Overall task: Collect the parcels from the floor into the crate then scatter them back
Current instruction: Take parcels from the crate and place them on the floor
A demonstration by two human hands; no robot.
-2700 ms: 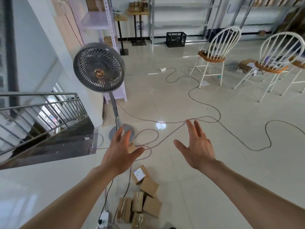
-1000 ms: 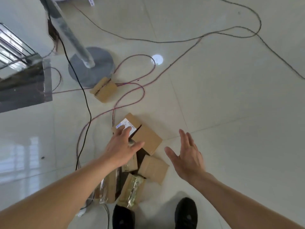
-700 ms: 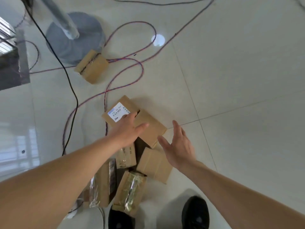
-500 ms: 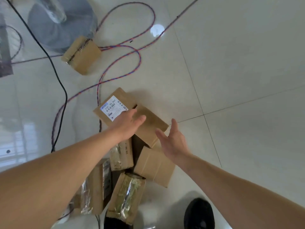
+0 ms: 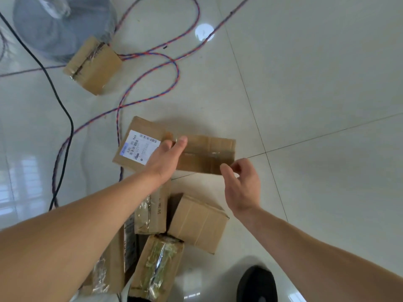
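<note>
Several brown cardboard parcels lie on the pale tiled floor. A parcel with a white label and a taped parcel sit side by side in the middle. My left hand lies over their joint with its fingers straight. My right hand hovers at the taped parcel's near right corner, fingers loosely curled and holding nothing. Below my hands lies a cluster: a plain box, a printed box and two film-wrapped ones. One parcel lies apart at the upper left. No crate is in view.
A grey fan base stands at the top left beside the lone parcel. A red-blue cable and a black cable loop across the floor left of the parcels. My black shoe is at the bottom.
The view dropped from the room to the floor. Both hands came down to the parcels. The taped parcel has turned and slid right, and my right fingers have curled at its corner.
</note>
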